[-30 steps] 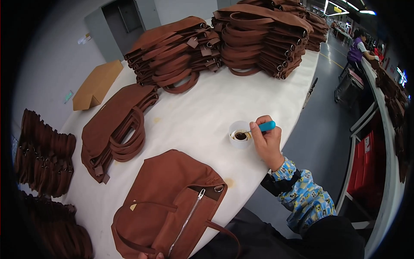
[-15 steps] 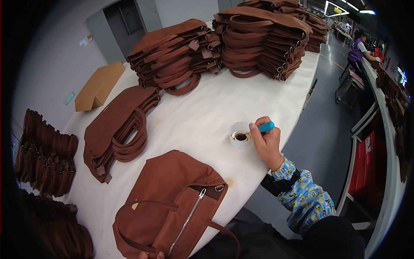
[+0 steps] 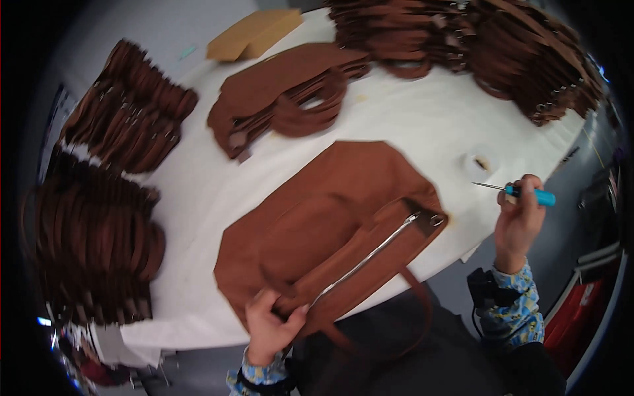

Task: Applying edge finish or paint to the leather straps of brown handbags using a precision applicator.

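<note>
A brown bag (image 3: 333, 224) with a silver zipper, a metal ring and long straps lies flat on the white table (image 3: 181, 231). My left hand (image 3: 274, 323) grips its near left edge beside the zipper's end, fingers curled. My right hand (image 3: 518, 221), to the bag's right, is closed on a blue-handled awl (image 3: 538, 197), its thin metal tip pointing left just below a small white cup (image 3: 474, 162) with dark contents. The picture is slightly blurred.
Piles of brown bags (image 3: 403, 33) stand along the back, with more stacks (image 3: 92, 244) down the left. A folded bag bundle (image 3: 264, 86) lies behind the open bag, near brown cardboard (image 3: 251, 33). A red object (image 3: 574, 317) is beyond the table at right.
The view has swung left and down, bringing my left hand fully into sight. My right hand has drawn the blue-handled awl out of the cup.
</note>
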### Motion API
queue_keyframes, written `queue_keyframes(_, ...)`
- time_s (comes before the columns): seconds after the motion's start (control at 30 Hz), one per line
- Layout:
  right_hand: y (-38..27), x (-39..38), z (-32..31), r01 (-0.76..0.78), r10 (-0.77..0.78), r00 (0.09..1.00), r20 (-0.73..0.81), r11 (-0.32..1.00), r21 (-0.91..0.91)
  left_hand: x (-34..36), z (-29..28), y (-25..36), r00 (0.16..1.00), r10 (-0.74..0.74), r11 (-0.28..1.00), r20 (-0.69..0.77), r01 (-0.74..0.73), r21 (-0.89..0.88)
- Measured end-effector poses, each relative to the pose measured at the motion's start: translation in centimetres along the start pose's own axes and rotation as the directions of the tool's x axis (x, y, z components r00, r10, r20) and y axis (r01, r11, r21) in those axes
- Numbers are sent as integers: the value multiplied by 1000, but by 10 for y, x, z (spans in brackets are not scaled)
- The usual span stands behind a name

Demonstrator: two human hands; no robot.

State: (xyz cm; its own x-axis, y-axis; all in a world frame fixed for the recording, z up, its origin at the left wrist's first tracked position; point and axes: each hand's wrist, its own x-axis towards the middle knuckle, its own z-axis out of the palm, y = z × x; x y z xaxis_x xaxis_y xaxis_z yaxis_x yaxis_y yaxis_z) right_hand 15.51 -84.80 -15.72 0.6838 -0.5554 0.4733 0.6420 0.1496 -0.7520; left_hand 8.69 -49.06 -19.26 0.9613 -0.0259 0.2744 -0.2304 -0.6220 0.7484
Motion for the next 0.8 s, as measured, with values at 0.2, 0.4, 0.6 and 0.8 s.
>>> queue_keyframes(0.2, -16, -60, 65, -594, 454, 630, 630, 804, 15, 2, 4, 13, 1000, 7, 993, -29, -10, -115)
queue_keyframes(0.4, -4, -87, 97, -682, 583, 322, 746, 689, -244, 1, 4, 16, 998, -42, 989, -49, 35, -141)
queue_keyframes(0.6, -2, -96, 104, -632, 593, 330, 734, 717, -295, 1, 3, 16, 997, -55, 991, -52, 48, -125)
queue_keyframes(0.8, 1, -100, 106, -586, 599, 329, 730, 735, -340, 0, 8, 11, 996, -46, 986, -72, 34, -161)
